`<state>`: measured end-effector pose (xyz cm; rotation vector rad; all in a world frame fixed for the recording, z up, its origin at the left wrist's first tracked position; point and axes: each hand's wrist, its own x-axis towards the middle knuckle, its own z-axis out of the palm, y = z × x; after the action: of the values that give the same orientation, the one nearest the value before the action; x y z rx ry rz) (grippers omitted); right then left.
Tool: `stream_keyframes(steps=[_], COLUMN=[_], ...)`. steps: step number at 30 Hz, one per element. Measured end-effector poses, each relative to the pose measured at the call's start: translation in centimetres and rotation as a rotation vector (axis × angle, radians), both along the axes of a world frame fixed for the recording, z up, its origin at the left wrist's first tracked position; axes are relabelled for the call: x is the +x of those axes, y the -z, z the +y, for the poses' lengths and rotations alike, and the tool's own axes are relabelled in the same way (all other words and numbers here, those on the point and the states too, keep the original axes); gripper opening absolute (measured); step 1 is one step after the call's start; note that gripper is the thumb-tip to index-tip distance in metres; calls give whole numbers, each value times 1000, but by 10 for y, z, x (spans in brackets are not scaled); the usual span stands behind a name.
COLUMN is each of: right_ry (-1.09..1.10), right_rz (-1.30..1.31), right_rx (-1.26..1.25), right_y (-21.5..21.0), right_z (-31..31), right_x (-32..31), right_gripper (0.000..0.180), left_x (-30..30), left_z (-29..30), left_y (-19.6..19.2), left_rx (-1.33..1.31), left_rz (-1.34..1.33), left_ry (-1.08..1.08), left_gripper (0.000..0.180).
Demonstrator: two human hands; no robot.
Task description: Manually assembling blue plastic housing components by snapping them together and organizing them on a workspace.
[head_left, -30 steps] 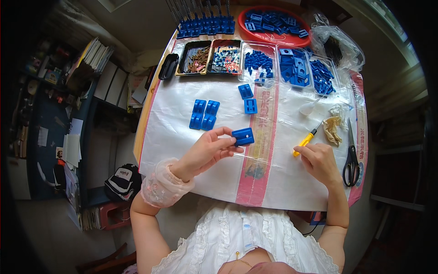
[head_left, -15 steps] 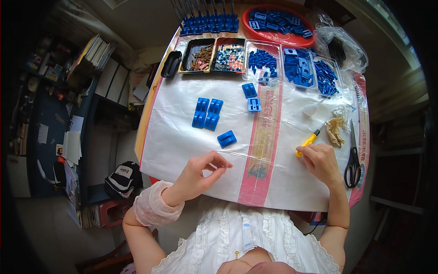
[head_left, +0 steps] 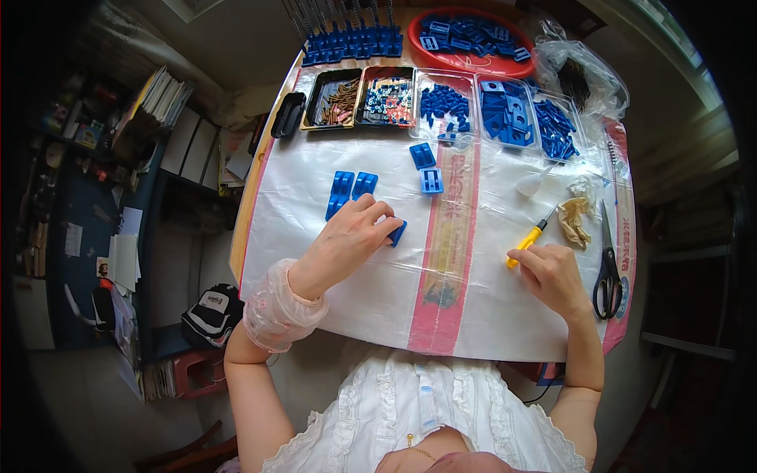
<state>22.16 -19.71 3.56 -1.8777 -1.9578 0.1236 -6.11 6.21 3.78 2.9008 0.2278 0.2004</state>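
My left hand reaches over the white sheet, its thumb and fingers closed on a blue plastic block, mostly covered by the fingers. Just beyond lies a group of like blue blocks, partly hidden behind that hand. Two more sit farther off: a blue block and, touching or almost touching it, a blue block with slots. On the right, my right hand is curled around the handle end of a yellow screwdriver, whose shaft points away from me.
Across the back stand trays of brown screws, small metal nuts and blue parts. Behind them are a red basin of blue pieces and a rack of upright springs. Black scissors and crumpled paper lie at right.
My left hand has moved forward from the near side of the sheet and closed on the nearest blue block. My right hand stays at the screwdriver. The view has shifted slightly.
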Motion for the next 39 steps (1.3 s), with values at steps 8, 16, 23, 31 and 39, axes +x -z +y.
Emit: stream_keyframes(steps=[8,16,23,31,39], right_ry=[15,14,18,-2,-74], right_rz=[-4,14,-1,2,62], right_rx=[-28,-41,-30,-21,35], right_y=[-2,1,0,-2,-4], right_z=[-2,1,2,3,0], right_x=[0,0,1,2,-3], right_gripper=[21,19,19,20,26], left_x=[-9,-25,-23,-26,-28], left_z=[22,37,19,-18,-31], left_y=[-18,-11,-6,-7,-11], left_rx=[42,-37,-89,-28,-48], left_rz=[-51,7,7,-14,-97], left_ry=[-250,-250,-207,-292,-296], left_gripper=[39,43,42,31,34])
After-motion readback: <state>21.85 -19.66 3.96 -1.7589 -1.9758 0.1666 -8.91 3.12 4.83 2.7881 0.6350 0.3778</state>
